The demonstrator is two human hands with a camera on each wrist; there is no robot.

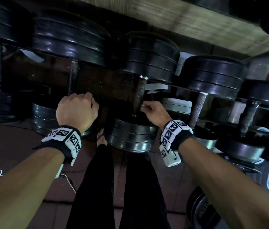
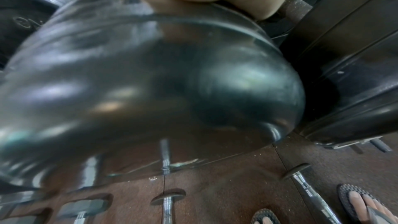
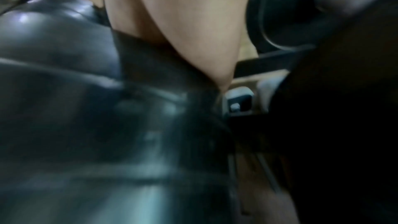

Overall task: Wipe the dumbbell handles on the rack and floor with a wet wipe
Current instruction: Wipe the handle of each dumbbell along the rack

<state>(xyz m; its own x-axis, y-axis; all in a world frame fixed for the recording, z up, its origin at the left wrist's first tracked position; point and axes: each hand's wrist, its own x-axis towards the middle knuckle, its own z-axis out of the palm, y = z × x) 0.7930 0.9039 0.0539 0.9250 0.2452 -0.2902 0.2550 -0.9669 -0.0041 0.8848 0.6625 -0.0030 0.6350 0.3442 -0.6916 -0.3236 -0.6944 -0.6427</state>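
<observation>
From the head view, the person stands over a rack [image 1: 262, 111] full of big black dumbbells. The left hand [image 1: 76, 109] is curled into a fist just beside the handle of one dumbbell [image 1: 71, 76], by the front edge of the rack. I cannot tell if it holds that handle or the rack bar under it. The right hand [image 1: 153, 111] pinches a small white bit, likely the wet wipe [image 1: 142, 106], against the low end of the rough metal handle [image 1: 140, 90] of the middle dumbbell. Its fingers are curled close together on the wipe.

From the left wrist view, a big round weight plate [image 2: 172, 83] fills most of the picture and looks blurry. Part of the left palm shows at the top, next to a rough grey handle [image 2: 295, 8]. More bars and small dumbbells [image 2: 167, 200] lie on the brown floor [image 2: 237, 185], near two feet in sandals.

From the right wrist view, almost all is blurry. Part of the right palm shows above another dark plate [image 3: 86, 108]. The wipe is hidden here.

I think the job is only partly done. The middle handle is being wiped now. No handle looks wet or shiny clean, so I cannot tell which ones are finished. The handles further right on the rack and the ones on the floor likely still need a wipe.
</observation>
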